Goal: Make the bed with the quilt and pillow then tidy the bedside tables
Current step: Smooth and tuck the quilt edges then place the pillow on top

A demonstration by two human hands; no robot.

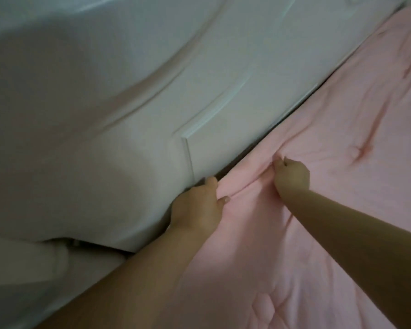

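We see the pink quilt spread over the bed, its top edge just beside the white headboard — the left hand grips that edge with curled fingers, the right hand pinches a fold nearby.

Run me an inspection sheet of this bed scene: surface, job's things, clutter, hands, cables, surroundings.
Surface: bed covered by the pink quilt, spread up to the white headboard, with creases near the hands.
Job's things: quilt in view; no pillow or bedside tables seen.
Clutter: nothing seen.
Grips: left hand holds the quilt's edge beside the headboard, thumb on top; right hand pinches a bunched fold of the quilt further in.
Cables: nothing seen.
Surroundings: dark gap between headboard and quilt; a blurred pale shape low on the left, too unclear to name.
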